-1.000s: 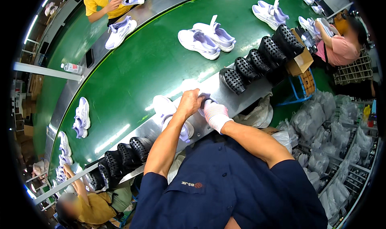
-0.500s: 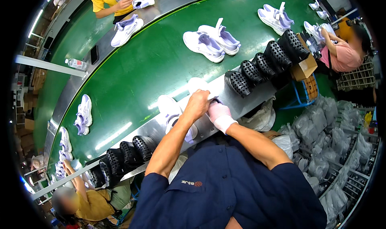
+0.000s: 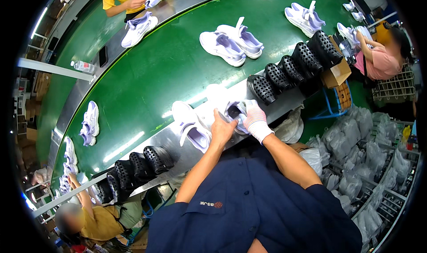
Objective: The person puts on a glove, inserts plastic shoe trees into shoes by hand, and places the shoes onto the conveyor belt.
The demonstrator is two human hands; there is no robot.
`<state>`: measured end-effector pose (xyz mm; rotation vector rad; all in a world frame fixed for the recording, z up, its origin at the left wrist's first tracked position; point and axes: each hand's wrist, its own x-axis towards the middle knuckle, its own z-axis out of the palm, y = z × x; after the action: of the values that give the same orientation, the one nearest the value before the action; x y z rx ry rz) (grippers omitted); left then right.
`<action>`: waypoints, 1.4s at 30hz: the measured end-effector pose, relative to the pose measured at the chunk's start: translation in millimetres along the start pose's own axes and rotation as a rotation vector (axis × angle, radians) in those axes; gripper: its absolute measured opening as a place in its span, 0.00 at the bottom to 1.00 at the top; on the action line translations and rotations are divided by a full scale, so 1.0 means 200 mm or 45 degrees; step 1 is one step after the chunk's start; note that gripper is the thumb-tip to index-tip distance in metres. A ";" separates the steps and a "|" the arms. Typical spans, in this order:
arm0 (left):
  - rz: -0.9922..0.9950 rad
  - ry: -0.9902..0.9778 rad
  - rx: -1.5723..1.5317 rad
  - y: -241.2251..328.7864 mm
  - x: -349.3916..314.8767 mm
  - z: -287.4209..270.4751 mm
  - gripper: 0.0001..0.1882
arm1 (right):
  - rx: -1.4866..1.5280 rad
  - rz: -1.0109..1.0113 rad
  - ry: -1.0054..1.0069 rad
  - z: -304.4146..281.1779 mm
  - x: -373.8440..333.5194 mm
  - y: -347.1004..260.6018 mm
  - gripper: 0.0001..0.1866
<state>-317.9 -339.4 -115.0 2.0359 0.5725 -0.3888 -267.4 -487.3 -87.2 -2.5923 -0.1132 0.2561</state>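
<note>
A white sneaker with lavender lining [image 3: 217, 94] lies on the metal ledge in front of me, toe away from me and its collar opening facing up. My bare left hand [image 3: 223, 127] grips the left side of that collar. On the other side, my right hand [image 3: 256, 119], in a pink-and-white striped glove, has its fingers closed on the collar edge. The inside of the shoe looks dark between my hands. Just left of it sits a second white-and-lavender sneaker [image 3: 190, 122], touched by neither hand.
Black dimpled foot-shaped forms [image 3: 276, 77] line the ledge to the right; more such forms [image 3: 141, 166] stand to the left. The green belt [image 3: 147, 93] carries other sneakers [image 3: 222, 47]. Co-workers sit at both sides and across. Plastic-wrapped bundles [image 3: 351, 164] fill a rack at right.
My left hand has shifted from over the shoe's opening down to its left side. My gloved hand has moved up to the right edge, and the opening now shows.
</note>
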 end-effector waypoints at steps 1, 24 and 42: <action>0.013 0.066 -0.039 0.03 0.02 0.03 0.55 | -0.077 0.025 -0.150 -0.01 0.03 -0.02 0.24; 0.300 0.279 0.266 -0.09 0.13 0.09 0.26 | -0.216 -0.013 -0.213 0.20 0.04 0.08 0.12; 0.048 0.453 0.306 -0.39 -0.58 -0.33 0.29 | -0.407 -0.197 -0.340 0.33 0.02 -0.07 0.13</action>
<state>-455.1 -275.9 -80.4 2.3644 0.7291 -0.0718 -277.0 -442.3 -136.3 -2.8302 -0.4835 0.5672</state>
